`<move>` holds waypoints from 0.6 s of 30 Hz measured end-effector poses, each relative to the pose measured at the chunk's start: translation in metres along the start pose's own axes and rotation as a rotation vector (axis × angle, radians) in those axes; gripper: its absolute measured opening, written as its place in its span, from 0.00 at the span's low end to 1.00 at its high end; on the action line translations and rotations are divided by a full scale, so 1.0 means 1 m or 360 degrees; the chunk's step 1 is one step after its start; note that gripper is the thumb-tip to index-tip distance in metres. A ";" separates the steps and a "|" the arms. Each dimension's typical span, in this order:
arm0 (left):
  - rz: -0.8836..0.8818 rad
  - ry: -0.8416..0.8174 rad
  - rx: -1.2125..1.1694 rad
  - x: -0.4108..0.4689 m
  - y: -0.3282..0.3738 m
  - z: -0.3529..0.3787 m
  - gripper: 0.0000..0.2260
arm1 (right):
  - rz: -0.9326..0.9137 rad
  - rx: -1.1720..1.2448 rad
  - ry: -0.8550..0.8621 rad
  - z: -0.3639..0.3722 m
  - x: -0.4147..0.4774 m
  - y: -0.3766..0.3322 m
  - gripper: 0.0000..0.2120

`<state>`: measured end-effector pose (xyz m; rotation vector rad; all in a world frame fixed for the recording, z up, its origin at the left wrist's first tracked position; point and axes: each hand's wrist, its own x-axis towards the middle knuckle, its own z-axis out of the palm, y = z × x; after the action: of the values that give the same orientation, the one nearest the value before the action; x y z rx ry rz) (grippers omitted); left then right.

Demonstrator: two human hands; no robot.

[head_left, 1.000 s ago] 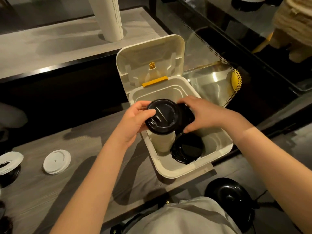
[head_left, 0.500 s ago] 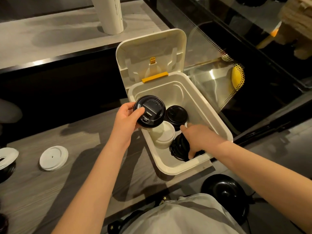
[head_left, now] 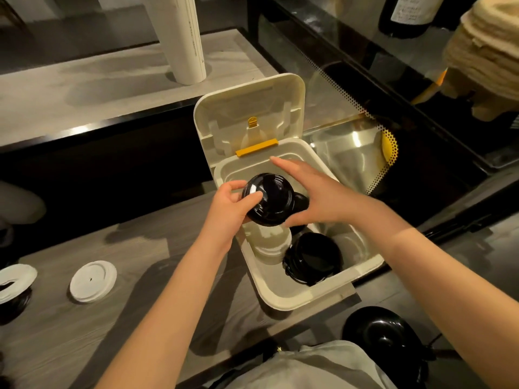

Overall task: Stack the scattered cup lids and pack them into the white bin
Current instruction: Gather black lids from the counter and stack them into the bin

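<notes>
grey wood-grain surface [head_left: 84, 332] runs across the near side, with a higher pale shelf behind it where a white tube [head_left: 185, 37] stands upright. white bin [head_left: 280, 301] sits at the right end of the surface, its hinged cover [head_left: 247, 113] tipped up and back, a yellow latch [head_left: 257, 147] at the hinge edge. left grip [head_left: 224, 211] holds a black lid [head_left: 269, 200] above the bin's near-left part, thumb pressed on the glossy top and fingers curled round the far rim. right grip [head_left: 323, 200] is wide, fingers stretched flat over the bin's far half, thumb reaching toward the lid's lower edge; whether it touches cannot be told. down in the bin a stack of white lids [head_left: 271, 242] stands just beside a stack of black lids [head_left: 314, 258]. one white lid [head_left: 93, 281] lies flat on the surface, well apart to the left, and another [head_left: 14, 279] shows at the frame's left edge.
</notes>
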<state>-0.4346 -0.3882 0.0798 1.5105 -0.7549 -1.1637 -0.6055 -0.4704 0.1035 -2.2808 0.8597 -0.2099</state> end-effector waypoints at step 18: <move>0.0550 -0.0393 0.2631 0.057 -0.007 -0.006 0.20 | 0.0295 -0.1167 -0.0470 0.015 0.069 0.049 0.42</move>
<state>-0.4108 -0.4350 0.0568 2.2891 -2.3614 -0.2607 -0.5727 -0.5324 0.0548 -2.7586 1.1001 0.6079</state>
